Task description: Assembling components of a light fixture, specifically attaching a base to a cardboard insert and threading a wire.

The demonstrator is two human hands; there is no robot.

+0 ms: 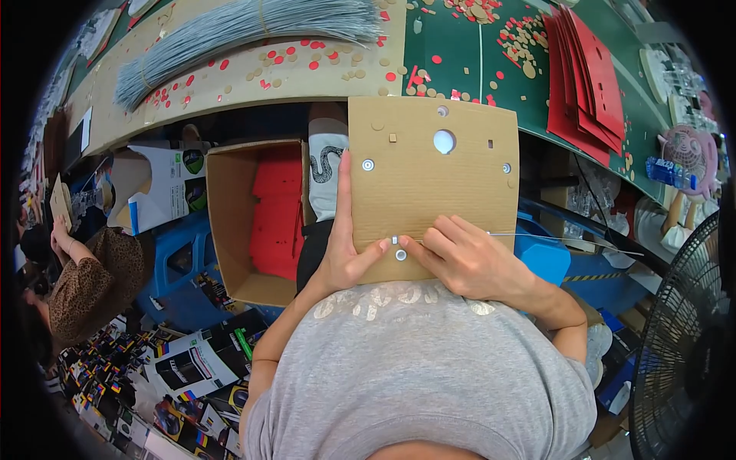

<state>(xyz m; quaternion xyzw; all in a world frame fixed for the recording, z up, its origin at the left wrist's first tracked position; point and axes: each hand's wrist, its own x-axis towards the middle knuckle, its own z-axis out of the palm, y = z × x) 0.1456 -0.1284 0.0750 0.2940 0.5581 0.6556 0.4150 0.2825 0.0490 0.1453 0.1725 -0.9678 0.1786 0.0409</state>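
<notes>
A brown cardboard panel with a round hole, small square cut-outs and silver eyelets lies against my body. My left hand grips its left edge, thumb pressed on the face next to a silver eyelet. My right hand pinches a thin grey wire at the panel's lower edge; the wire runs out to the right. Its tip sits by a small square slot near my left thumb.
A bundle of grey wires lies on the bench among red and brown punched discs. Red sheets are stacked at right. An open box of red sheets stands on the floor; a fan at right; another person at left.
</notes>
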